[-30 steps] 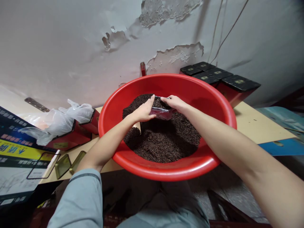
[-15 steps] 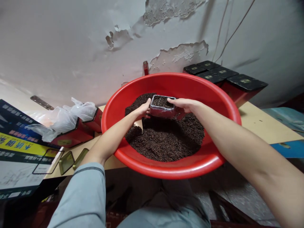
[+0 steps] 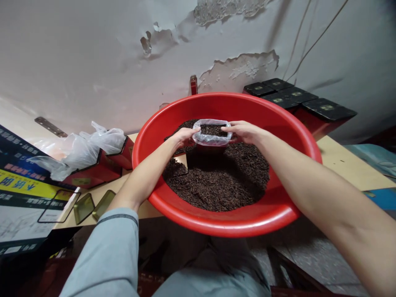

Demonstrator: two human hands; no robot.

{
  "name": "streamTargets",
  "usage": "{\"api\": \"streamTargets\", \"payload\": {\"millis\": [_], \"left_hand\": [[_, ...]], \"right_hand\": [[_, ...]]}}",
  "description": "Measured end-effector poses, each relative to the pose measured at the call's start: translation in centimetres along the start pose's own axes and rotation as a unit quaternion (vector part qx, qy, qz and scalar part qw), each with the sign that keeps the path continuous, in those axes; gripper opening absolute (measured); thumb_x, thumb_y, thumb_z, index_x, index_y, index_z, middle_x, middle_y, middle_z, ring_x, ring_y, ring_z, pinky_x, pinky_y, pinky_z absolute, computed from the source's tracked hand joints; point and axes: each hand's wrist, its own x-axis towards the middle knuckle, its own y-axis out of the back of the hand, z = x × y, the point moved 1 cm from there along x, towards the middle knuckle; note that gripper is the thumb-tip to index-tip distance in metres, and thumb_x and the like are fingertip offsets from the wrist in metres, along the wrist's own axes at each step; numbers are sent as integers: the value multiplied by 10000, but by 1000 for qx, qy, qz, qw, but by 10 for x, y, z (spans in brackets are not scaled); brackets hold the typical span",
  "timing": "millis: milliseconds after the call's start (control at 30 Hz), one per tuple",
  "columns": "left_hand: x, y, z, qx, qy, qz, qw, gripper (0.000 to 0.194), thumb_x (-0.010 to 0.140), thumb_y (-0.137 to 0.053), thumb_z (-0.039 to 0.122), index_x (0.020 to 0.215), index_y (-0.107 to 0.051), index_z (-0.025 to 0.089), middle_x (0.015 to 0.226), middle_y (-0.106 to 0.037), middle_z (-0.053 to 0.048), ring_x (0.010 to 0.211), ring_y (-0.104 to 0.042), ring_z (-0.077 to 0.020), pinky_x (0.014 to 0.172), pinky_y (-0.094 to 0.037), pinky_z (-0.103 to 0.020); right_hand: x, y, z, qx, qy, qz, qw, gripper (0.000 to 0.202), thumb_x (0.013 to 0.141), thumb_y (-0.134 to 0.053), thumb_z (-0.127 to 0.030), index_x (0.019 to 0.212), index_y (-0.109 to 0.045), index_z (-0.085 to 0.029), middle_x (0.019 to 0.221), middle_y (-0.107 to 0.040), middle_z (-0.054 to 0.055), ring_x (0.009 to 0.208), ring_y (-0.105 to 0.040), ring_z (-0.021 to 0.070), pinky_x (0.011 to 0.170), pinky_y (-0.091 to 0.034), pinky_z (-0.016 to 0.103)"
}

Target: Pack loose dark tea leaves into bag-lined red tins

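Note:
A dark red tin (image 3: 211,152) full of dark loose tea leaves is in the far half of a red plastic basin (image 3: 238,226). The clear plastic bag (image 3: 213,141) lining it stands up around its mouth. My left hand (image 3: 186,136) pinches the bag at the left side, and my right hand (image 3: 243,132) pinches it at the right. More tea leaves (image 3: 216,189) cover the basin's bottom. Left of the tin, a pale, flat-sided piece (image 3: 182,159), perhaps a scoop, is partly buried in them. The tin's lower part lies in shadow.
Red tins with black lids (image 3: 329,108) stand on the table (image 3: 346,165) at the back right. To the left are open red tins (image 3: 95,175) with plastic bags (image 3: 83,150) sticking out, metal lids (image 3: 83,207) and a printed box (image 3: 24,206). A peeling wall rises behind.
The plastic bag, earlier low around the tin's rim, now stands up above it. Both hands have shifted slightly with its edges. The camera view has moved a little.

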Motion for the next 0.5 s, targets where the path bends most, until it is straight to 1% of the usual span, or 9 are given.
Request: {"api": "streamTargets", "payload": {"millis": [67,100,133,200,267,333,400,500], "left_hand": [[-1,1,6,3,-38,19,999,281,906,-803,245,722,-599,181,555,-584,46,483,-511,-83,545,-431,-219],[-3,2,9,5,-56,26,998,269,877,-813,197,728,-589,185,553,-580,52,484,-517,-82,537,-426,-212],[-5,2,11,10,-74,36,997,272,856,-812,165,726,-575,190,551,-575,55,489,-528,-85,533,-425,-208],[-8,3,15,41,-126,71,989,292,819,-806,128,701,-548,195,550,-560,58,499,-538,-92,531,-428,-207],[-10,4,18,88,-195,116,970,286,775,-804,100,678,-551,191,561,-549,59,513,-534,-94,537,-429,-208],[-10,4,21,111,-242,153,952,245,756,-771,69,679,-570,187,568,-539,60,517,-530,-97,542,-428,-213],[-10,6,26,85,-254,176,947,202,771,-707,41,710,-581,186,575,-529,60,519,-536,-100,546,-434,-217],[-13,11,34,36,-277,198,940,165,802,-642,21,781,-605,180,603,-520,61,536,-555,-99,553,-450,-213]], "right_hand": [[1,8,-5,30,8,3,1000,303,804,-798,-80,1070,-725,-206,824,-718,-4,568,-585,89,588,-546,240],[1,11,-7,43,15,10,999,376,764,-787,-31,1091,-725,-205,814,-711,-5,571,-586,91,576,-530,236],[1,13,-10,50,25,23,998,436,731,-769,4,1110,-725,-206,812,-707,-3,586,-594,99,570,-518,237],[1,15,-13,39,57,74,995,481,684,-742,32,1107,-730,-198,815,-698,8,616,-604,120,574,-513,257],[0,14,-15,-5,102,138,985,444,677,-740,3,1078,-741,-187,831,-692,21,645,-611,139,607,-537,294],[0,12,-17,-53,151,190,969,366,707,-742,-62,1053,-750,-181,861,-694,34,701,-635,160,669,-571,334],[-1,12,-18,-79,192,221,953,308,748,-730,-124,1051,-754,-173,901,-700,51,780,-663,183,728,-589,363],[-7,16,-24,-72,233,251,937,298,795,-719,-172,1092,-742,-164,995,-708,80,858,-678,196,757,-591,373]]}}
